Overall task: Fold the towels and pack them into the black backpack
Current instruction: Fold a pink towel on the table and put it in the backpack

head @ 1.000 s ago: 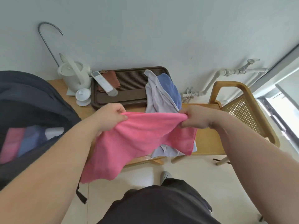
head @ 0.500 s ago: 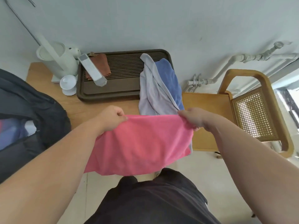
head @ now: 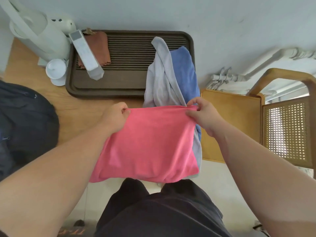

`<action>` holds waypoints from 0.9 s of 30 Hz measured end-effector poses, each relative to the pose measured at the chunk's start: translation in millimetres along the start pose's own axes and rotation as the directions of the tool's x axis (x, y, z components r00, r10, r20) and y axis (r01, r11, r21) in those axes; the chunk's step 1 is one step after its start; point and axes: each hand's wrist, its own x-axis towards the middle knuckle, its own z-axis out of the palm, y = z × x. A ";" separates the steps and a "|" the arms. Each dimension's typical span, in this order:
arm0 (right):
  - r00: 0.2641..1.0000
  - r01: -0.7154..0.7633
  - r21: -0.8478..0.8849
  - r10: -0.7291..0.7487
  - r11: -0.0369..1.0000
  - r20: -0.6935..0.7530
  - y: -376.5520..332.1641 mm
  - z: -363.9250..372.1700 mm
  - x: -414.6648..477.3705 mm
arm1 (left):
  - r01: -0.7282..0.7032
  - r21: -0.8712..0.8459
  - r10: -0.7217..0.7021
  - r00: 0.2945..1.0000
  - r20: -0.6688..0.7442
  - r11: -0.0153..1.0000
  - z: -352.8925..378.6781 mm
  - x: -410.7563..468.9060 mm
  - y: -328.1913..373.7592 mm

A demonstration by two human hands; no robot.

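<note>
a pale, plain wall (head: 171, 12) fills the upper part of the view, with a few faint marks on it. against it stands a light wooden table (head: 51, 103), its grain showing, and on the table a dark brown slatted tray (head: 119, 89) sits close to the wall. just beside the table's right end is a wooden chair (head: 230, 117) with a flat seat, a curved bentwood frame and a woven cane panel (head: 287, 132) - bright daylight shows through its small holes. white pipes (head: 266, 60) run along the wall's base behind the chair, meeting in a cluster of fittings. the floor (head: 213, 170) is pale and smooth - evenly lit, with soft shadows.
</note>
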 end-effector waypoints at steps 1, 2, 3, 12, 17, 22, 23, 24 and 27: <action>1.000 -0.002 0.056 0.003 0.998 -0.014 -1.9 -1.9 4.1 | -0.015 0.010 0.015 1.000 -0.010 1.000 -1.7 3.0 1.4; 1.000 -0.003 0.105 0.006 0.994 -0.029 -4.1 -3.9 8.3 | -0.034 0.030 0.035 0.999 -0.030 0.999 -4.8 6.3 4.0; 0.999 0.001 0.135 0.006 0.991 -0.051 -6.2 -5.8 13.1 | -0.057 0.055 0.060 0.996 -0.063 0.997 -8.4 10.2 6.6; 0.981 0.057 0.024 -0.052 0.998 -0.189 -34.2 -9.7 46.9 | -0.041 0.131 0.063 0.984 -0.168 0.991 -35.4 48.5 28.6; 0.961 0.057 -0.023 -0.061 0.998 -0.268 -12.7 -2.3 16.7 | -0.065 0.368 0.160 0.959 -0.234 0.928 -10.3 16.9 35.5; 0.970 -0.134 -0.132 0.103 0.982 -0.222 50.6 4.1 -21.4 | -0.368 0.262 0.386 0.922 -0.022 0.892 53.0 -50.6 21.8; 0.972 -0.166 -0.152 0.135 0.974 -0.194 61.4 4.8 -28.6 | -0.402 0.239 0.401 0.914 0.057 0.884 65.3 -62.0 20.2; 0.971 -0.190 -0.162 0.161 0.968 -0.175 69.8 5.0 -35.1 | -0.433 0.228 0.414 0.901 0.129 0.872 75.6 -72.2 19.9; 0.961 -0.261 -0.190 0.236 0.946 -0.141 85.9 5.4 -46.1 | -0.517 0.289 0.421 0.844 0.333 0.806 96.8 -91.9 23.5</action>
